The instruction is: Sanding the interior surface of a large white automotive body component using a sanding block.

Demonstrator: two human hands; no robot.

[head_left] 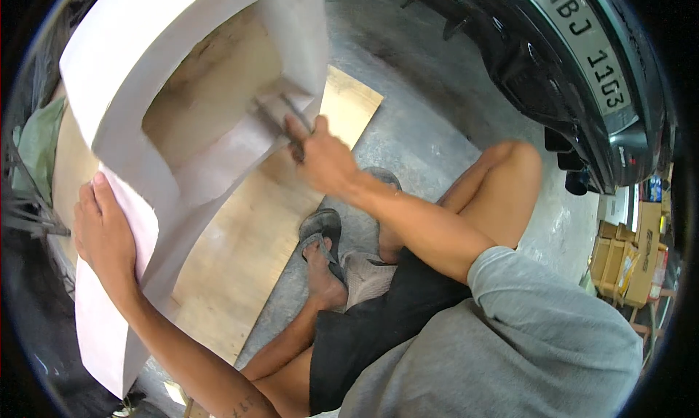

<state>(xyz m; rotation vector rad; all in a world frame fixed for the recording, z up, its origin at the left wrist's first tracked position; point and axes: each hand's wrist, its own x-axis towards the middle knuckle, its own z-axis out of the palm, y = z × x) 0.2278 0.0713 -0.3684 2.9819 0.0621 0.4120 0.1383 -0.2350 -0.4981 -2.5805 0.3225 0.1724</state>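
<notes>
A large, curved white panel (109, 61) with a wide opening leans up in front of me on the left. My left hand (105, 232) is closed over its near edge, with the thumb stretched along the lip. At the lower rim of the opening, my right hand (324, 156) grips a dark, narrow tool (273, 119) with two long parts. Motion smears this tool, so its exact kind cannot be made out. Its far end is at the panel's inner face, though I cannot tell whether they touch.
Under the panel lies a plywood board (244, 272) on the grey concrete floor (426, 145). A dark car bumper (510, 54) juts in at the upper right. Cardboard boxes (633, 254) stand at the far right. Green cloth (36, 152) hangs at the left; my sandalled feet are beside the board.
</notes>
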